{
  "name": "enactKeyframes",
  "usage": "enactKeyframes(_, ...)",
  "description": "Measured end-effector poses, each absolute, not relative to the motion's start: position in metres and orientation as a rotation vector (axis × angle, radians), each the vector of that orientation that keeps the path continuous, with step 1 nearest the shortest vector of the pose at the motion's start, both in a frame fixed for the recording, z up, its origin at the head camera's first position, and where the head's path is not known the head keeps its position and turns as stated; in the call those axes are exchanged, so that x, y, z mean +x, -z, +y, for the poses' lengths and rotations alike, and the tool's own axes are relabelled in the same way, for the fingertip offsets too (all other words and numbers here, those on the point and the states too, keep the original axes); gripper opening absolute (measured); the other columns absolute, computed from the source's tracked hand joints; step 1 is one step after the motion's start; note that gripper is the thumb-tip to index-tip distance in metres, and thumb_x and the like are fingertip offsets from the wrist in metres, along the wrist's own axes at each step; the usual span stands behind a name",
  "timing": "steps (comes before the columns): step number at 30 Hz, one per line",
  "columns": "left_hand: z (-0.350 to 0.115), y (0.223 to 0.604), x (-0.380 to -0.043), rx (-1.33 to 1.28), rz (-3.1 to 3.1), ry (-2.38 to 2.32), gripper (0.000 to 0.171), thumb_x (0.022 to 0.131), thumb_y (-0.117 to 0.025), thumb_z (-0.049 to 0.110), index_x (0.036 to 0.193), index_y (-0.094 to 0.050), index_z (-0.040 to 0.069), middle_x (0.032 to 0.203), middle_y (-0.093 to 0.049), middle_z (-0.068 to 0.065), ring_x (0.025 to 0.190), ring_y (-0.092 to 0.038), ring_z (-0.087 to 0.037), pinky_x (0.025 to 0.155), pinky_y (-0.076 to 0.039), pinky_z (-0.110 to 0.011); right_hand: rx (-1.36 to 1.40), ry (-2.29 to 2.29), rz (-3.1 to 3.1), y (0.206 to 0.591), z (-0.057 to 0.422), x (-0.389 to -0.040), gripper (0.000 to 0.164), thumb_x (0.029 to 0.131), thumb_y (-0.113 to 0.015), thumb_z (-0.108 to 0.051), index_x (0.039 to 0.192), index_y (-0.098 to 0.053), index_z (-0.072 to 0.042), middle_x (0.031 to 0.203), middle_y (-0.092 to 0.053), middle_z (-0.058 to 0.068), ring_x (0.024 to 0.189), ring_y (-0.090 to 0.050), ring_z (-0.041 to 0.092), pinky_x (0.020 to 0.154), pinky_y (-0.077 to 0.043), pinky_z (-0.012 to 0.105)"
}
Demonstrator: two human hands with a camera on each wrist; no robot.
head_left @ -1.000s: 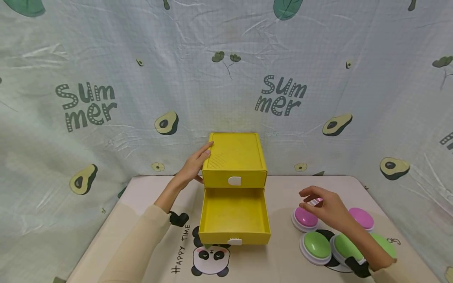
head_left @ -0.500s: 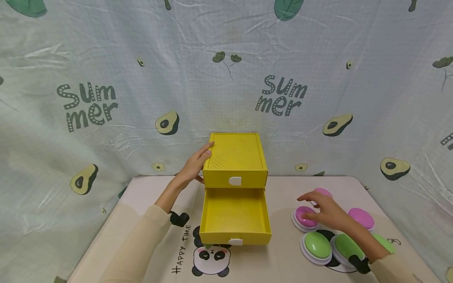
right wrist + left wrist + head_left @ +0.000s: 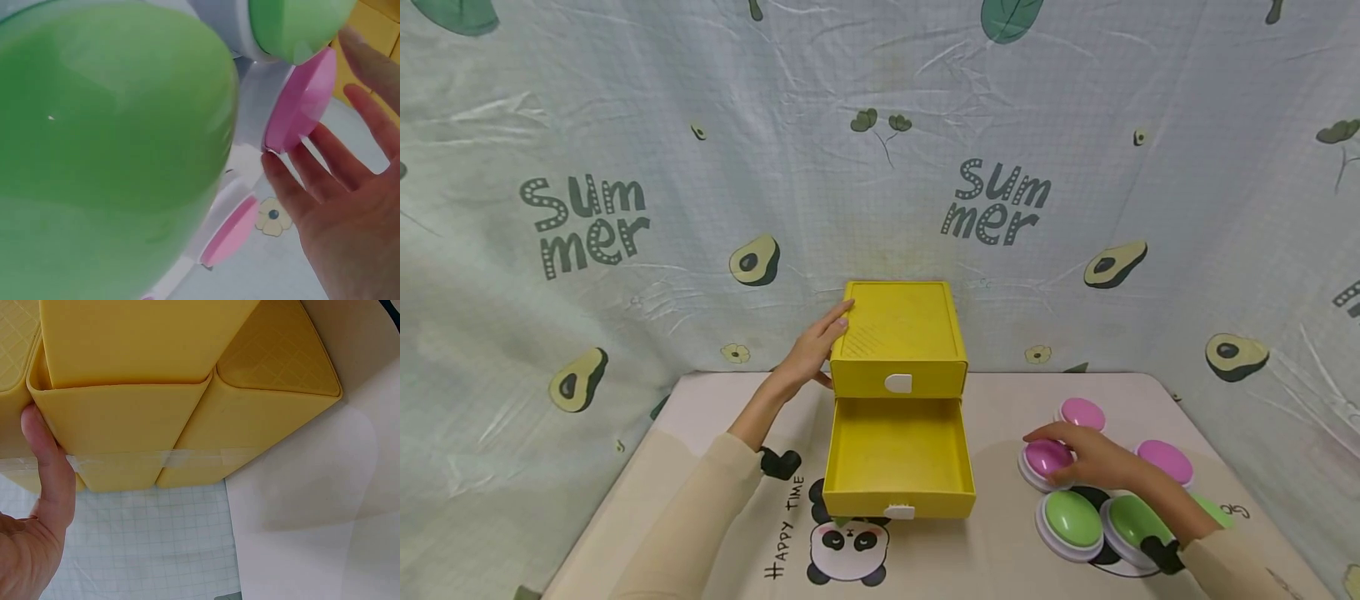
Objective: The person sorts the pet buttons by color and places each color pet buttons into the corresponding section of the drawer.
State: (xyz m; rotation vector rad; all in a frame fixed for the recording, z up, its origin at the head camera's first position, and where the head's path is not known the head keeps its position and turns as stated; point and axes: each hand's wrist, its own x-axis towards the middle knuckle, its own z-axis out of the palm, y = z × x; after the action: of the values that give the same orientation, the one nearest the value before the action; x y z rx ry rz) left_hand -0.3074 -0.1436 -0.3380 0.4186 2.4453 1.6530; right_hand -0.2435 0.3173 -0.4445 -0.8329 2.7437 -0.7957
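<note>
A yellow drawer cabinet (image 3: pixel 898 321) stands at mid-table, its lower drawer (image 3: pixel 898 450) pulled out and bare inside. My left hand (image 3: pixel 808 350) rests on the cabinet's left side, fingers over the top edge. In the left wrist view, a finger or thumb lies along a yellow wall (image 3: pixel 125 415). At the right, my right hand (image 3: pixel 1097 457) reaches over a pink-domed button with a white base (image 3: pixel 1047 458). Loosely bent fingers curve around this pink dome (image 3: pixel 306 103) in the right wrist view, with the thumb apart from it; firm contact is unclear.
More pink buttons (image 3: pixel 1083 413) (image 3: pixel 1167 461) stand behind and right of my right hand. Several green buttons (image 3: pixel 1073 518) sit in front, partly under the forearm. A patterned cloth (image 3: pixel 820 167) hangs close behind the table (image 3: pixel 1000 542).
My right hand has moved left and down onto the near pink button, uncovering the pink button behind. The left hand and the cabinet stay as they were.
</note>
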Motion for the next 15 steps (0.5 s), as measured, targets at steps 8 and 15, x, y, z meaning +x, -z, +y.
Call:
enactKeyframes(8, -0.146, 0.353, -0.318, 0.416, 2.458, -1.666, 0.057, 0.111, -0.036, 0.048, 0.165, -0.024, 0.036, 0.168, -0.032, -0.016, 0.113, -0.065, -0.043, 0.065, -0.064, -0.046, -0.84, 0.719, 2.746, 0.451, 0.319, -0.249, 0.05, 0.083, -0.085, -0.017, 0.131, -0.069, -0.014, 0.133, -0.069, 0.009, 0.12, -0.062, 0.037, 0.097, -0.058, 0.051)
enactKeyframes(15, -0.145, 0.346, -0.314, 0.42, 2.462, -1.655, 0.056, 0.112, -0.036, 0.044, 0.166, -0.024, 0.032, 0.169, -0.03, -0.016, 0.111, -0.066, -0.043, 0.064, -0.064, -0.046, -0.846, 0.735, 2.733, 0.453, 0.321, -0.252, 0.052, 0.082, -0.085, -0.019, 0.131, -0.069, -0.014, 0.133, -0.069, 0.009, 0.119, -0.063, 0.036, 0.096, -0.058, 0.044)
